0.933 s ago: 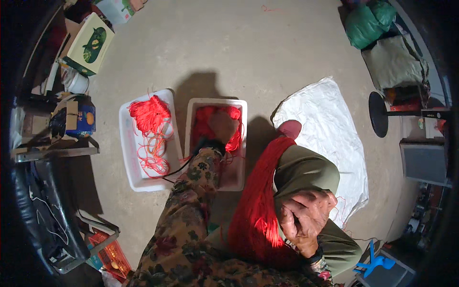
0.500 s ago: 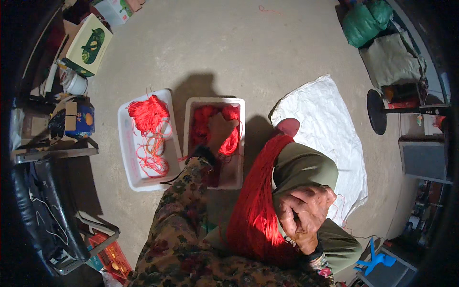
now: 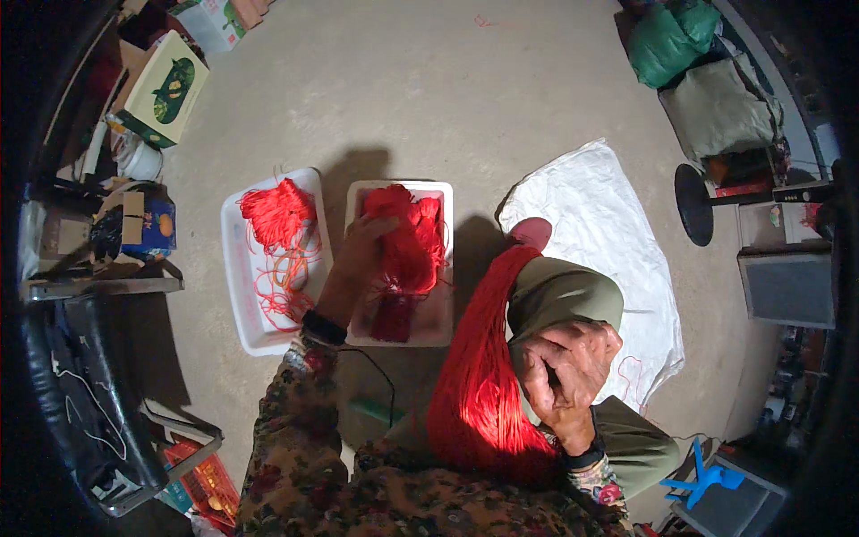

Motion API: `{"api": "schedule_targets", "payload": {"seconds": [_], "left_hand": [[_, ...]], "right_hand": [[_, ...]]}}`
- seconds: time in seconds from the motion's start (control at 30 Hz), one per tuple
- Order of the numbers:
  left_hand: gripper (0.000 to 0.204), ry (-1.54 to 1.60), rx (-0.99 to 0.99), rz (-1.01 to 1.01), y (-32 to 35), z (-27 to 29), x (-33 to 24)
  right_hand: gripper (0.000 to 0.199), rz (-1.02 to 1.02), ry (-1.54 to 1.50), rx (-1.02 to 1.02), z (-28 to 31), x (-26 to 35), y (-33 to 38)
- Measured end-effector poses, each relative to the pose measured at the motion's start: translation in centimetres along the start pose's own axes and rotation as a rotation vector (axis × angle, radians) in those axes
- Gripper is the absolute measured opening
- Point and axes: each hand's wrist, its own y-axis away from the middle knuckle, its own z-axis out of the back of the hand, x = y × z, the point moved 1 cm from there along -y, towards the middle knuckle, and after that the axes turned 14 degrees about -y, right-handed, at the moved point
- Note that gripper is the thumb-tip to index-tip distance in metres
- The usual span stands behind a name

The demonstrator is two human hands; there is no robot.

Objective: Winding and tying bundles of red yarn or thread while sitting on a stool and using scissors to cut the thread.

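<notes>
Over the right-hand white tray (image 3: 440, 329), the left hand (image 3: 362, 255) reaches in and closes its fingers on a bundle of red cord (image 3: 407, 234) piled there; the grip looks like a loose grasp around the upper part of the bundle, thumb side hidden. A darker red tassel piece (image 3: 394, 318) lies at the near end of the same tray. A black wristband (image 3: 323, 328) sits on that wrist, above a floral sleeve (image 3: 286, 430).

Just beside, to the left, a second white tray (image 3: 240, 295) holds another red cord bundle (image 3: 276, 213) with loose strands trailing toward its near end.

Nearer the body, a long skein of bright red thread (image 3: 483, 385) drapes over the person's knee in olive trousers (image 3: 564, 295). The right hand (image 3: 565, 371) rests on that knee with fingers curled and pressed down at the skein's edge; whether it pinches any thread cannot be told.

Right of the knee, a white woven sack (image 3: 599, 215) lies flat on the concrete floor (image 3: 429, 89). Cardboard boxes (image 3: 165, 89) stand at far left, a green bag (image 3: 671, 40) at far right, a blue plastic piece (image 3: 707, 474) by the lower right.
</notes>
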Motion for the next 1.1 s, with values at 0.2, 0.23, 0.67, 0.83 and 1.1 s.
{"api": "schedule_targets", "payload": {"seconds": [0.2, 0.23, 0.67, 0.83, 1.1], "left_hand": [[0.04, 0.192, 0.256, -0.065, 4.8, -3.5, -4.6], [0.039, 0.148, 0.295, -0.092, 5.8, -4.3, -5.7], [0.042, -0.123, 0.214, -0.236, 12.9, -14.2, -8.7], [0.047, -0.409, 0.255, -0.423, 13.6, -16.9, -7.1], [0.062, -0.939, 0.055, -0.838, 13.7, -17.7, -8.4]], "right_hand": [[0.016, -0.102, -0.078, -0.046, 0.9, 1.1, -0.5], [0.015, -0.169, -0.166, -0.1, 1.3, 1.7, -0.8], [0.089, -0.471, -0.777, 0.114, -2.3, 2.6, -3.1], [0.074, -0.594, -0.916, 0.032, -2.6, 0.5, -0.8], [0.048, -0.678, -1.118, -0.078, -2.8, -0.9, 0.8]]}}
